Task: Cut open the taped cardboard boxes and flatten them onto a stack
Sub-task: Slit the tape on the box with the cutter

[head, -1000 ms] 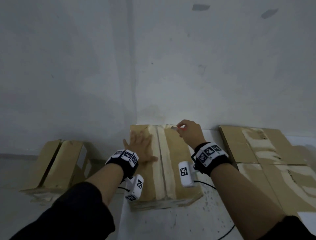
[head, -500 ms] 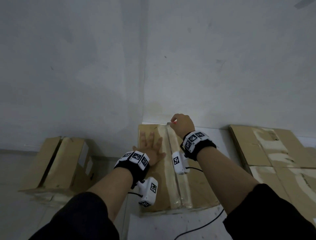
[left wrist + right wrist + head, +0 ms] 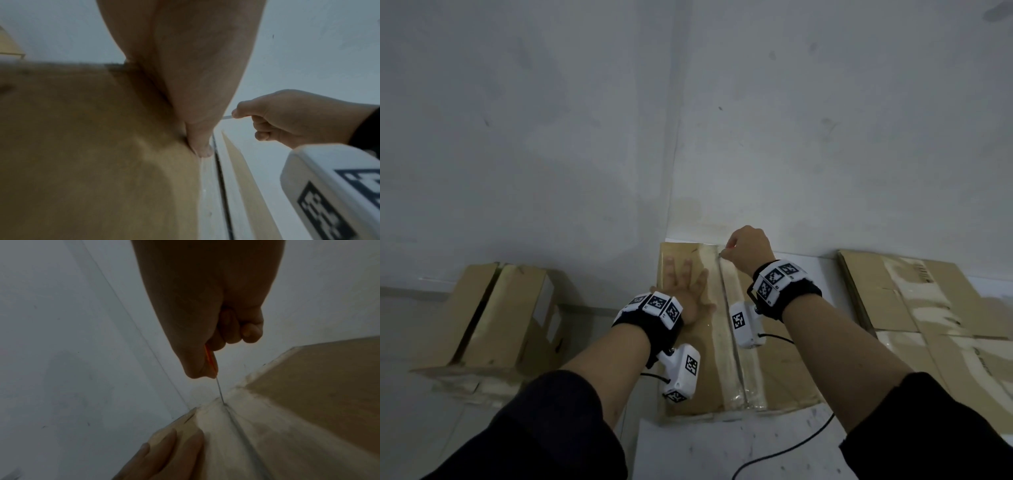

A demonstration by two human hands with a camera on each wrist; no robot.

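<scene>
Now knife (image 3: 211, 361) tip at box (image 3: 784, 370) far edge.

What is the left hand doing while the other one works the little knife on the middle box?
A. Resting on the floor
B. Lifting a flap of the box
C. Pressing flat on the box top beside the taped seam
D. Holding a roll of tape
C: the left hand lies spread, palm down, on the box beside its taped seam, while the right hand grips the knife.
</scene>
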